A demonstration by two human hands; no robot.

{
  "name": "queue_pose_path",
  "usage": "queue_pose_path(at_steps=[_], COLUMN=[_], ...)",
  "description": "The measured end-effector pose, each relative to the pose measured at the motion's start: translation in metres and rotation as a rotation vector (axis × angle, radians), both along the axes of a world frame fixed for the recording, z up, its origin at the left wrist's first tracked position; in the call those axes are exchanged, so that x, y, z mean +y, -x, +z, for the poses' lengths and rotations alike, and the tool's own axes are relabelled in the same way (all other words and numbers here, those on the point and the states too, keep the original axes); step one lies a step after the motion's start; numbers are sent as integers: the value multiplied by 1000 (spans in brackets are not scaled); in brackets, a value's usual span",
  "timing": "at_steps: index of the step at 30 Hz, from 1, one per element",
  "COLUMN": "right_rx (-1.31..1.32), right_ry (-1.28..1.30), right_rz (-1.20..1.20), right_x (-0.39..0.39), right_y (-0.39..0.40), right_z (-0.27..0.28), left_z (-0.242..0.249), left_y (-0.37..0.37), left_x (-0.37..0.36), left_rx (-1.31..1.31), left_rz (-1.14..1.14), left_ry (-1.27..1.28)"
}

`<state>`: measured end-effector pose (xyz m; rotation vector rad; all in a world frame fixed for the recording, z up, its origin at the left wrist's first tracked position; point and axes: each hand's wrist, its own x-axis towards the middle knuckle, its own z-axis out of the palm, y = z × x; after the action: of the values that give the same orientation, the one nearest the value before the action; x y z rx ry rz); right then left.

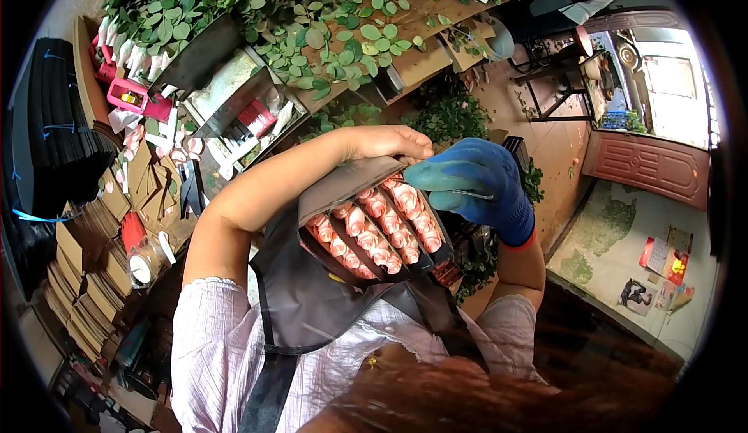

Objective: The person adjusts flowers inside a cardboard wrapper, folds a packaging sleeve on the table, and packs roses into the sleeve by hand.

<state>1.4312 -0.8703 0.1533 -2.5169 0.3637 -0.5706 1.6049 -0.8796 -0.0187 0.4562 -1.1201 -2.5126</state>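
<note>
A bundle of pink roses (383,219) lies in rows against my apron, with dark dividers between the rows and a grey-brown wrap (343,186) along its upper side. My left hand (393,143) is bare and bent over the top edge of the wrap, its fingers curled together at the corner. Beside it, my right hand (467,183) wears a blue and green glove. Its fingers are pressed together at the upper right corner of the bundle, around a thin metallic tool (467,194), only partly visible.
Leafy stems (312,12) cover the wooden table ahead. An open drawer (234,94) juts out at its left. Stacked cardboard pieces (82,289) and black sheets (58,129) stand at the far left. A white bucket (499,41) is at the upper right.
</note>
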Motion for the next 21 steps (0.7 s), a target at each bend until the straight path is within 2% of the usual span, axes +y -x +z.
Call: queue_pose_path(at_steps=[5, 8, 11, 14, 16, 18, 20, 21], right_rx=[-33, -9, -149, -157, -318, -400, -398, -372], right_ry=[9, -158, -173, -276, -758, -848, -543, -469], right_rz=[-3, -116, -168, -166, -229, -297, -362, -302], right_x=[-1, 3, 5, 6, 13, 16, 16, 17], right_y=[0, 2, 1, 3, 17, 21, 19, 16], right_z=[-4, -5, -13, -9, -13, -13, -11, -7], left_z=[2, 2, 0, 1, 14, 27, 23, 20], left_y=[-1, -1, -1, -3, -8, -13, -13, -14], left_x=[1, 1, 2, 2, 4, 8, 8, 8], left_rx=[-12, -8, -1, -12, -24, -33, -7, 6], left_rz=[13, 11, -1, -1, 11, 30, 19, 16], left_ry=[6, 2, -9, -15, -66, -167, -169, -170])
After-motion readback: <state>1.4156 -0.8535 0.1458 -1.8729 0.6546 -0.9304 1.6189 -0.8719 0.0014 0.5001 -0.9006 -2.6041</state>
